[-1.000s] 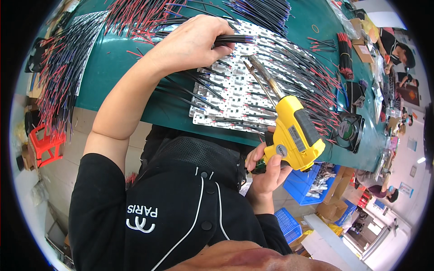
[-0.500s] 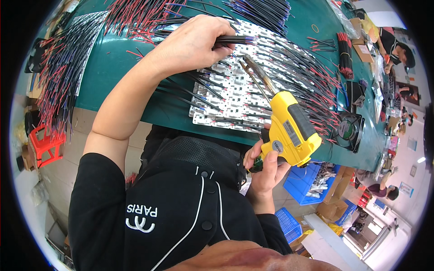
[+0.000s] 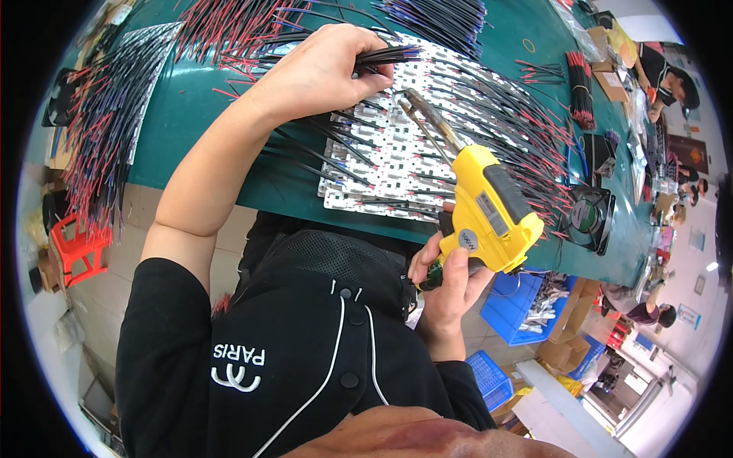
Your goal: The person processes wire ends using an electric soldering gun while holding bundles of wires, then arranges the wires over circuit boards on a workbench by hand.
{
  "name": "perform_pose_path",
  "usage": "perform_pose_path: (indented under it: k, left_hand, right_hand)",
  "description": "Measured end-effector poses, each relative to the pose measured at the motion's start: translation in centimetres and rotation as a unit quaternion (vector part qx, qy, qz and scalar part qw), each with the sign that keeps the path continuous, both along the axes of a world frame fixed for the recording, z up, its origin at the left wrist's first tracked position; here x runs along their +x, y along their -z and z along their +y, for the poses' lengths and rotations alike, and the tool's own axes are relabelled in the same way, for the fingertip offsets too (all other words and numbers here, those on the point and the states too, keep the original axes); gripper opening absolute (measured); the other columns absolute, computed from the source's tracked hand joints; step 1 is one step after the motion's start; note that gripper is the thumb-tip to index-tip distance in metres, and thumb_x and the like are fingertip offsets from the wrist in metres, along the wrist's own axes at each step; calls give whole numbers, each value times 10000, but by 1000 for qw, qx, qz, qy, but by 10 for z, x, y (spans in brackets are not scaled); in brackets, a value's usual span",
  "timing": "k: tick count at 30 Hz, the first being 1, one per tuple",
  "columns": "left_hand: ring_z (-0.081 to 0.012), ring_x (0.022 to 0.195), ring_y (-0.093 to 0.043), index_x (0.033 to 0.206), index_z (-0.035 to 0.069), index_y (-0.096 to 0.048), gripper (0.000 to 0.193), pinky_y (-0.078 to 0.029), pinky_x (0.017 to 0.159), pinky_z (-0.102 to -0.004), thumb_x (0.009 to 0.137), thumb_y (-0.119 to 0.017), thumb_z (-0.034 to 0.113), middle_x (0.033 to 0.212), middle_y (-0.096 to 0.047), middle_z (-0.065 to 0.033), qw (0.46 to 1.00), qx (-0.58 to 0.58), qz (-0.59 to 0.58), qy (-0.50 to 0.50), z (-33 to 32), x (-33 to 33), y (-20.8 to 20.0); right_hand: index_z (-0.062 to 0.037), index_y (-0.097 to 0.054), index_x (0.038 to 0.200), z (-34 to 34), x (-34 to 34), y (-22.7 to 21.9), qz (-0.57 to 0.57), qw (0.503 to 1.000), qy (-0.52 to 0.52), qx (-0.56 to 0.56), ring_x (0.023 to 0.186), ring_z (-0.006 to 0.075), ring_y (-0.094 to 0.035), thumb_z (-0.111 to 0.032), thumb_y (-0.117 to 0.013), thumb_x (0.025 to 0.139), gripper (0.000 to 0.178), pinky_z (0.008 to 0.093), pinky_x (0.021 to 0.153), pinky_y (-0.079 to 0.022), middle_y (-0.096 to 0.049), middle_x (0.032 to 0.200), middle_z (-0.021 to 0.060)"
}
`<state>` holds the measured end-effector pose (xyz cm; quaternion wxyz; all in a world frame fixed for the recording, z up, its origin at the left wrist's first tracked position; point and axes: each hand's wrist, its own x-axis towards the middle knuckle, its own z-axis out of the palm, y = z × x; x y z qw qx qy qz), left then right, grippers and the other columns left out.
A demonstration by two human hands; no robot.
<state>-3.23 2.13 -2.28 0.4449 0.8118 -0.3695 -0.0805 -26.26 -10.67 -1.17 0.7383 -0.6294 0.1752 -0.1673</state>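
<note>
My left hand (image 3: pixel 324 72) is closed around a bundle of black wires (image 3: pixel 393 56) whose bluish ends stick out to the right. Below those ends lies a panel of small white circuit boards (image 3: pixel 389 153) with many black wires attached in rows. In my right hand (image 3: pixel 454 294) is a yellow soldering gun (image 3: pixel 492 217), gripped by its handle. Its long tip (image 3: pixel 412 99) slants up and left over the panel, close to my left fingers. Whether the tip touches a board, I cannot tell.
Loose red-tipped wires (image 3: pixel 229 30) and blue-tipped wires (image 3: pixel 439 23) lie at the far side of the green table (image 3: pixel 198 99). Another wired panel (image 3: pixel 149 69) hangs over the left edge. A small black fan (image 3: pixel 588 217) stands right, above a blue bin (image 3: pixel 511 305).
The wire bundle in my left hand has risen slightly and tilts up at its right end. The soldering gun has shifted a little up and left.
</note>
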Motion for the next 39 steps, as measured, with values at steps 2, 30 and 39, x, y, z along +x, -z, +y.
perform_pose_path:
  k: [2,30,39]
  left_hand:
    - [-143,707,-577,827,-46,-585,139,-463,680,-263,777,-666,56,744,-575,-82,1000,-3,-3,2,0,-2,-2]
    - [-116,639,-560,785,-46,-589,155,-462,606,-259,729,-675,70,698,-573,-69,999,29,18,-22,-1,-6,-8]
    - [-112,641,-564,790,-45,-596,145,-463,605,-258,730,-674,62,694,-576,-69,999,29,25,-24,-1,-6,-7]
  right_hand:
    - [85,-364,1202,-1,0,-3,16,1000,23,7,421,118,-443,-333,-526,886,548,240,388,-392,-494,644,89]
    - [59,-418,1062,-2,-5,5,19,1000,12,22,455,144,-473,-284,-538,885,404,268,426,-425,-499,671,112]
    - [82,-390,1160,1,-4,-4,8,999,54,-4,413,125,-438,-389,-546,857,581,249,396,-401,-473,610,79]
